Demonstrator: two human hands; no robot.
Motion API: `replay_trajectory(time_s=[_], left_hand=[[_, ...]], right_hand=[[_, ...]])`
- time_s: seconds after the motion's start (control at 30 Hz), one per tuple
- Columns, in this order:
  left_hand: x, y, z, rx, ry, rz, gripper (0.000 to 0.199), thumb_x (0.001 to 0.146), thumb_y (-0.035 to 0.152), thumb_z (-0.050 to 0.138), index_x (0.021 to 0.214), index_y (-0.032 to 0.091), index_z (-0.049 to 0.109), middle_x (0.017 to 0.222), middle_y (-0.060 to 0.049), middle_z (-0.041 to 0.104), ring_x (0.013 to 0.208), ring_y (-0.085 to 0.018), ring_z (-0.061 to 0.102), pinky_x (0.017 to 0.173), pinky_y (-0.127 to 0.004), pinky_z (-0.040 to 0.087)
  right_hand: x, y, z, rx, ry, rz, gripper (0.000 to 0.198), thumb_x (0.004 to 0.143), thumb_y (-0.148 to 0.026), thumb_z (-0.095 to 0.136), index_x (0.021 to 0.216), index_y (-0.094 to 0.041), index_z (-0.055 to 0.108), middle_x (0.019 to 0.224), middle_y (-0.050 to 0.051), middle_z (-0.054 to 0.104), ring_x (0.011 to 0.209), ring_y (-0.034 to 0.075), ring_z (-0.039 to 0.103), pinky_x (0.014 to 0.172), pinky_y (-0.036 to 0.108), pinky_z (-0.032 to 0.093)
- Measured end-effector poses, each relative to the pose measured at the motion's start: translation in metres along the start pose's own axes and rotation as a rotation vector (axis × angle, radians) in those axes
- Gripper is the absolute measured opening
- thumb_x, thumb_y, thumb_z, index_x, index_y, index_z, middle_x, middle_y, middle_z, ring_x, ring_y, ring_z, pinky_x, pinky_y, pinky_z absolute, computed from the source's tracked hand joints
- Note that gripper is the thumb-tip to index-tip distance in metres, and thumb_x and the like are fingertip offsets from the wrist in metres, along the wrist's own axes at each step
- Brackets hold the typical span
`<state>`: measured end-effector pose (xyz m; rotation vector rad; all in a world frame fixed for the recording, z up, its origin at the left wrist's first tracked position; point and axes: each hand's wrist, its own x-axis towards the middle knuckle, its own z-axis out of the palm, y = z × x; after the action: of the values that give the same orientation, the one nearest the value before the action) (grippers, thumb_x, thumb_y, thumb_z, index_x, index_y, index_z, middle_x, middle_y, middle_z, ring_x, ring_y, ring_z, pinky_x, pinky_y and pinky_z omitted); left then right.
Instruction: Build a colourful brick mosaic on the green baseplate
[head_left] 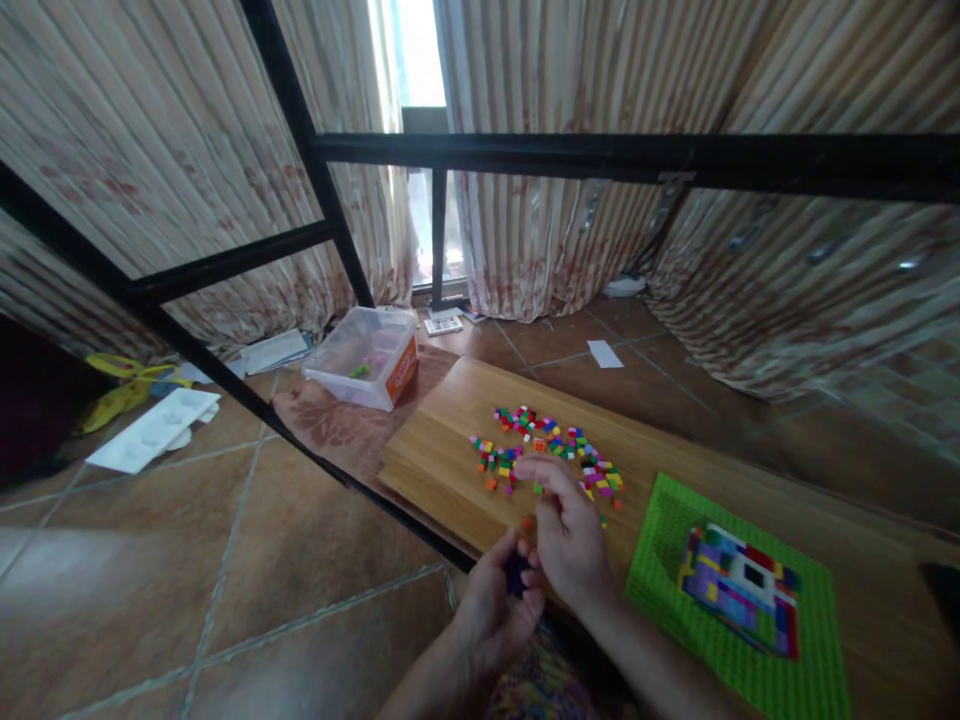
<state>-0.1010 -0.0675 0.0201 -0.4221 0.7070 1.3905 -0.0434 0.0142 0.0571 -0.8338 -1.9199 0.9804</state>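
Loose bricks (pixel 596 470) lie scattered on the desk (pixel 427 450), just beyond the R hand (pixel 574 535), spreading to both sides of it; scatter's long axis runs far-L to near-R, approx. along the desk. R hand is nearer, index finger bent out over the near edge; L hand (pixel 491 600) sits lower, closer to the body, fingers curled round a dark-blue pc (pixel 516 575). Green baseplate (pixel 646 565) w/ a built brick block (pixel 739 590) on it is to R of the R hand, apart from it.

Hard to tell: whether R hand grips anything; its palm & fingers hide some bricks. Dark-blue pc mostly covered, shape unclear. Orange pc (pixel 527 522) b/w the hands: held or on desk, can't tell. Baseplate's btm cut off by frame.
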Motion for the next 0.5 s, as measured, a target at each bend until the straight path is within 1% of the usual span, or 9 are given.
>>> replay_trajectory(time_s=[0.03, 0.1, 0.17, 0.23, 0.27, 0.33, 0.4, 0.5], left_hand=[[-0.001, 0.004, -0.002, -0.039, -0.003, -0.034, 0.026, 0.092, 0.029, 0.049, 0.071, 0.015, 0.048, 0.061, 0.002, 0.049, 0.042, -0.002, 0.038, 0.039, -0.011, 0.029], [-0.002, 0.012, -0.005, -0.077, -0.004, -0.091, 0.027, 0.092, 0.031, 0.05, 0.071, 0.015, 0.046, 0.059, 0.003, 0.046, 0.039, -0.001, 0.032, 0.035, -0.011, 0.02], [-0.004, 0.017, -0.009, -0.044, 0.018, -0.086, 0.027, 0.091, 0.034, 0.053, 0.072, 0.016, 0.044, 0.059, 0.004, 0.043, 0.038, -0.001, 0.029, 0.034, -0.011, 0.015], [-0.005, 0.022, -0.012, 0.007, 0.036, -0.046, 0.028, 0.088, 0.036, 0.057, 0.073, 0.017, 0.043, 0.059, 0.005, 0.041, 0.038, 0.0, 0.027, 0.035, -0.012, 0.013], [-0.005, 0.024, -0.013, 0.033, 0.039, -0.021, 0.029, 0.087, 0.037, 0.058, 0.073, 0.017, 0.043, 0.059, 0.006, 0.04, 0.038, 0.0, 0.026, 0.036, -0.012, 0.013], [-0.005, 0.03, -0.016, 0.085, 0.039, 0.029, 0.031, 0.086, 0.04, 0.059, 0.073, 0.017, 0.042, 0.059, 0.006, 0.039, 0.038, 0.0, 0.025, 0.036, -0.012, 0.013], [-0.004, 0.036, -0.017, 0.129, 0.043, 0.073, 0.032, 0.086, 0.041, 0.059, 0.073, 0.017, 0.042, 0.059, 0.006, 0.039, 0.039, 0.0, 0.023, 0.037, -0.012, 0.013], [-0.004, 0.046, -0.018, 0.177, 0.066, 0.135, 0.031, 0.086, 0.04, 0.059, 0.074, 0.017, 0.043, 0.06, 0.006, 0.041, 0.04, 0.0, 0.024, 0.037, -0.012, 0.014]], right_hand=[[0.019, 0.008, 0.0, -0.066, -0.019, -0.022, 0.037, 0.081, -0.007, 0.036, 0.103, -0.021, 0.063, 0.109, 0.007, 0.064, 0.106, 0.018, 0.057, 0.094, 0.035, 0.043], [0.058, 0.025, 0.004, -0.26, -0.108, -0.066, 0.032, 0.084, -0.01, 0.041, 0.103, -0.019, 0.064, 0.108, 0.008, 0.065, 0.107, 0.021, 0.055, 0.096, 0.037, 0.04], [0.09, 0.044, 0.013, -0.453, -0.212, -0.076, 0.028, 0.086, -0.012, 0.044, 0.103, -0.018, 0.066, 0.106, 0.009, 0.066, 0.107, 0.022, 0.053, 0.095, 0.037, 0.038], [0.112, 0.06, 0.023, -0.629, -0.336, -0.125, 0.026, 0.088, -0.016, 0.048, 0.106, -0.019, 0.066, 0.107, 0.01, 0.065, 0.107, 0.023, 0.051, 0.094, 0.037, 0.036], [0.12, 0.066, 0.029, -0.699, -0.372, -0.14, 0.025, 0.088, -0.019, 0.05, 0.108, -0.019, 0.066, 0.108, 0.01, 0.065, 0.107, 0.024, 0.05, 0.094, 0.038, 0.036], [0.128, 0.076, 0.039, -0.751, -0.391, -0.143, 0.023, 0.088, -0.022, 0.053, 0.106, -0.018, 0.067, 0.109, 0.012, 0.063, 0.108, 0.026, 0.048, 0.092, 0.039, 0.035], [0.131, 0.082, 0.045, -0.756, -0.391, -0.135, 0.019, 0.087, -0.022, 0.054, 0.099, -0.018, 0.068, 0.108, 0.012, 0.063, 0.107, 0.027, 0.047, 0.091, 0.04, 0.035], [0.131, 0.085, 0.048, -0.745, -0.393, -0.136, 0.017, 0.088, -0.02, 0.053, 0.09, -0.018, 0.069, 0.104, 0.012, 0.064, 0.104, 0.025, 0.048, 0.089, 0.038, 0.036]])
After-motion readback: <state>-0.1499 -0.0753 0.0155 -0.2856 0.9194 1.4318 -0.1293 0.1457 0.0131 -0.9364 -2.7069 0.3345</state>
